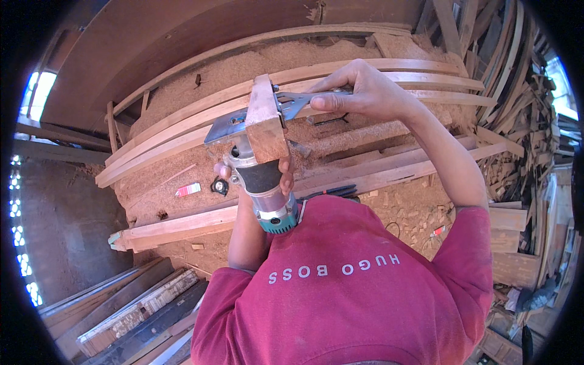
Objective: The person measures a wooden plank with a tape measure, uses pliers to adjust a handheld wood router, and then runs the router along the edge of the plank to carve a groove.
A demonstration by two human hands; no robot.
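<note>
The person in a red shirt (365, 304) holds a power tool (261, 177) in front of the chest, above a place covered with wood shavings (231, 67). The power tool has a silver and black body with a blue-green end, and it stands tilted, with this end nearest to the shirt. The left hand (286, 175) is wrapped around the body from below; its fingers show on both sides and grasp the tool, while the palm is hidden. At the far end of the tool there is a flat metal plate (226, 126), and a wooden block (266, 139) lies across it, on top. The right hand (364, 91) is at the right end of the plate, with the thumb and the bent fingers pinching it. Beyond and below the hands, long wooden strips (429, 79) run from left to right, slightly bent in this view. On the nearer side, a thick beam (182, 226) lies along the shavings. Left of the tool, between the strips and the beam, there is a round black tape measure (219, 187), and just beside it a small red and white box (188, 190). At the near left, several boards (137, 310) lie side by side, and at the far right many wood offcuts (517, 109) are piled.
</note>
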